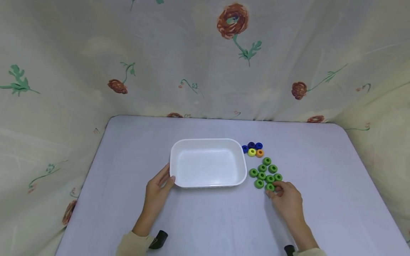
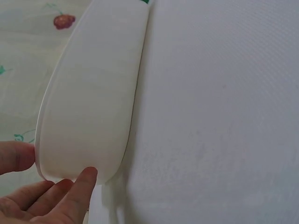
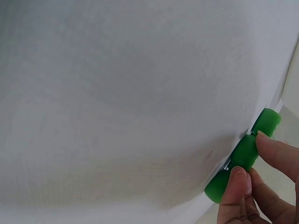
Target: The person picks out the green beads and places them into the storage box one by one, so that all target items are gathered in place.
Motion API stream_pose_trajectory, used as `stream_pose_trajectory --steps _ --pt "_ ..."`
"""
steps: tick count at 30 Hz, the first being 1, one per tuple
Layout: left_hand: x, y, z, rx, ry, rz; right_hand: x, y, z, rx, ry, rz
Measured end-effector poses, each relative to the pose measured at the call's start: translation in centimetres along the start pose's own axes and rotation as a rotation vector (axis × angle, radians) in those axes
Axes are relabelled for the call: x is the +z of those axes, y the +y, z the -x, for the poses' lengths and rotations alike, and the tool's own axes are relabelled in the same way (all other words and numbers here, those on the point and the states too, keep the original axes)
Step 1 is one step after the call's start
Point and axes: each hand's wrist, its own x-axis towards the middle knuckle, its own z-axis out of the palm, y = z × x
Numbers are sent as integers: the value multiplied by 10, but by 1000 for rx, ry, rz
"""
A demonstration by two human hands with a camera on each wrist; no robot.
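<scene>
One green bead (image 1: 269, 186), pinched in the right hand (image 1: 288, 200) | left hand (image 1: 157, 186) grasping the white tray (image 1: 208, 163) by its near-left corner | other green beads (image 1: 261, 175) right of tray | blue, yellow, orange beads (image 1: 252, 149) farther | floral curtain (image 1: 205, 60) behind

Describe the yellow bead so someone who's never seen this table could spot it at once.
Start from the big white tray on the table and go just past its far right corner. There, the yellow bead sits immediately left of an orange bead, with blue beads behind. It is the only yellow one in view.
</scene>
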Motion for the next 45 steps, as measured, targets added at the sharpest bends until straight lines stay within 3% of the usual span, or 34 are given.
stream_pose_trajectory --steps 18,23,30,37,45 --pt "6 5 -4 -10 19 11 -1 -8 4 -28 -44 47" --pt "9 6 -6 -14 25 11 -7 -14 9 -60 -4 45" --pt "16 6 -8 -2 17 -11 -21 -42 15 -163 77 -11" --pt "22 4 -9 31 -1 -9 -22 -78 15 -191 10 -68" --pt "25 2 -8 22 4 -35 4 -102 -4 -237 -62 -60"
